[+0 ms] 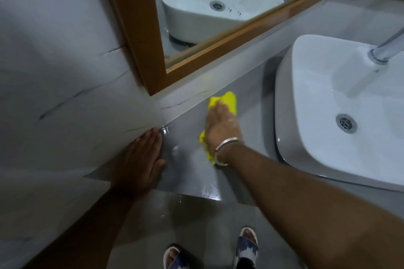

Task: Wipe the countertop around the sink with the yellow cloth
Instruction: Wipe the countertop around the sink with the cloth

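Note:
A yellow cloth (228, 99) lies flat on the wet grey countertop (188, 159), left of the white sink (341, 102). My right hand (220, 126) presses down on the cloth with its fingers stretched toward the back wall; a silver bangle sits on its wrist. Yellow fabric shows beyond the fingertips and under the wrist. My left hand (142, 159) rests flat and spread at the countertop's left end, against the side wall, holding nothing.
A wood-framed mirror (218, 46) hangs above the counter's back edge and reflects the sink. A chrome faucet (384, 50) rises at the sink's far side. Grey walls close the left corner. My sandalled feet (209, 251) stand on the floor below the counter's front edge.

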`<move>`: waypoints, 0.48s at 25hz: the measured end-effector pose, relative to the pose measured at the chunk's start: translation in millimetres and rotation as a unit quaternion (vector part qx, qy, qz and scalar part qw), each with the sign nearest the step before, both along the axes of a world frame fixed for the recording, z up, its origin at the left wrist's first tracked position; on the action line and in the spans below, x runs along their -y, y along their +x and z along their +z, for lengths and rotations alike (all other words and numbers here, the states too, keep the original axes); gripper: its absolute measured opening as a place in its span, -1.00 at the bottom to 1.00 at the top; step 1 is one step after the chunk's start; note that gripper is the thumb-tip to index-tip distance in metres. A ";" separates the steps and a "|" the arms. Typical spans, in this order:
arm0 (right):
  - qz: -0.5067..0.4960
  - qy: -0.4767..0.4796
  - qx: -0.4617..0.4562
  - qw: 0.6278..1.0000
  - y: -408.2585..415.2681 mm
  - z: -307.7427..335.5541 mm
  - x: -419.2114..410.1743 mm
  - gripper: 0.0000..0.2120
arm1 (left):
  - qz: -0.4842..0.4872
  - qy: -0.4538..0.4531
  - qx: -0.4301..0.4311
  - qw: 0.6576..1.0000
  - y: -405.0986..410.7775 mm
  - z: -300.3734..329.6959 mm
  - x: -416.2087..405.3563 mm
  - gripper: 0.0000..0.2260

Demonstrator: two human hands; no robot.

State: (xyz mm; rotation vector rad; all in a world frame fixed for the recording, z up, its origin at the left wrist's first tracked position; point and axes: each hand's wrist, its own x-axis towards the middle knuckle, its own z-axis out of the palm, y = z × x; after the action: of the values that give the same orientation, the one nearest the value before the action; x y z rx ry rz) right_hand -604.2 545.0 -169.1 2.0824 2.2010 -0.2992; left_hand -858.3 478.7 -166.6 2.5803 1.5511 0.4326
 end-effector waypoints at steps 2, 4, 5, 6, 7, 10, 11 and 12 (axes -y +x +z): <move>-0.134 0.028 0.006 0.991 51.5 4.4 -12.5 -0.31 | -0.003 0.019 0.017 1.000 0.7 -1.0 0.9 -0.47; -0.170 0.031 -0.016 0.985 64.7 11.8 6.4 -0.28 | -0.004 0.025 0.022 0.999 2.7 -0.9 0.0 -0.49; -0.153 0.037 -0.037 0.987 61.3 12.8 29.9 -0.30 | -0.006 0.025 0.023 0.999 3.5 -0.8 0.2 -0.49; -0.115 0.050 -0.080 0.989 57.2 13.4 60.3 -0.33 | -0.009 0.025 0.020 0.999 3.2 -1.2 0.1 -0.49; -0.039 0.052 -0.123 0.990 55.5 16.1 95.3 -0.34 | -0.010 0.025 0.013 1.000 2.0 -2.9 -0.2 -0.49; 0.225 -0.022 -0.146 0.963 79.7 23.5 166.7 -0.29 | -0.018 0.031 -0.019 0.999 1.2 -7.3 -3.7 -0.49; 0.268 -0.038 -0.140 0.952 90.0 26.0 167.2 -0.27 | -0.017 0.034 -0.029 0.999 3.0 -8.5 -4.1 -0.49; 0.297 -0.045 -0.119 0.947 94.6 31.1 163.1 -0.25 | -0.019 0.040 -0.041 0.998 4.2 -9.0 -2.5 -0.48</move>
State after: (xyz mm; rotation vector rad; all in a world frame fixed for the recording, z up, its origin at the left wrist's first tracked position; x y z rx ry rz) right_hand -509.6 381.9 -138.0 1.2988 2.7533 -0.5961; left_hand -854.1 481.2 -175.6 2.7163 1.5364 0.4000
